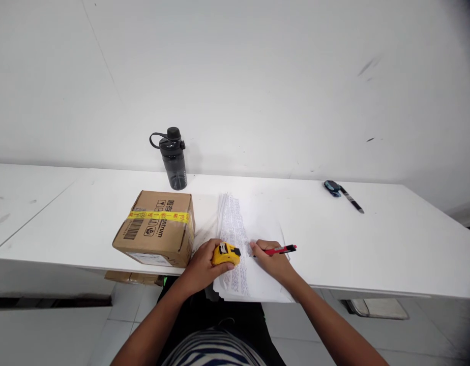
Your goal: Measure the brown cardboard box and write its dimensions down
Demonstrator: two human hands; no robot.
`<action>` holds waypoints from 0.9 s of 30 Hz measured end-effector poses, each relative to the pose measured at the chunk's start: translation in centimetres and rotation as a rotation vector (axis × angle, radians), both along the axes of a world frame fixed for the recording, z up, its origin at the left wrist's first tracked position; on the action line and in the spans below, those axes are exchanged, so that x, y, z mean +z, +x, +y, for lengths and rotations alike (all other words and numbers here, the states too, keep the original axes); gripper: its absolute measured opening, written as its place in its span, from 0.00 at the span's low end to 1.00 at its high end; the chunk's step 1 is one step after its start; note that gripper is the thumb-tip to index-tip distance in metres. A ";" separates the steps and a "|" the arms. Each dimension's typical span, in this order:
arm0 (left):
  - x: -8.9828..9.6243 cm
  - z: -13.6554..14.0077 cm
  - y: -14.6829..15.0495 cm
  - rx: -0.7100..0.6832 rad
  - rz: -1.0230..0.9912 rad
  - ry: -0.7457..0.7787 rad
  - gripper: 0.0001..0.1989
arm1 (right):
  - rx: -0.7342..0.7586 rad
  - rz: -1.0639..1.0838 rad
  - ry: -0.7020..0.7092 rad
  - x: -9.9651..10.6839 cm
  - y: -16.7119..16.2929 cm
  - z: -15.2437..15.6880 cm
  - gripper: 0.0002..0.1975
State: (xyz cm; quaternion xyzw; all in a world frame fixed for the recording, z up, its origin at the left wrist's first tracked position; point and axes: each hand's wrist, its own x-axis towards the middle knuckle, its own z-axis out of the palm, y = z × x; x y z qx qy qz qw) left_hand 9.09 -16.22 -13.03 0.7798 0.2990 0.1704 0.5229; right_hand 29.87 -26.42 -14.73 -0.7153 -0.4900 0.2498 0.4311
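My left hand [205, 267] is closed around a yellow tape measure [224, 255] with black parts, held over the left side of a paper stack. No blade is seen pulled out of it. A red and black pen [280, 250] is gripped in my right hand [271, 259], its tip at the sheet. Columns of blue handwriting fill the left part of the stack of paper [265, 218], and the right part looks blank. Just left of my left hand sits a cardboard box [143, 236] bound with yellow printed tape.
A dark water bottle [174, 162] with a loop strap stands upright behind the box, near the wall. Toward the back right of the white table [353, 254] lie a small dark blue object [331, 187] and a black and silver pen or marker [351, 199]. Flattened cardboard [131, 277] shows below the front edge.
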 end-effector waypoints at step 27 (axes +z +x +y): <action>-0.4 0.0 0.0 0.032 -0.036 -0.078 0.24 | -0.058 0.045 -0.004 -0.3 0.3 0.0 0.23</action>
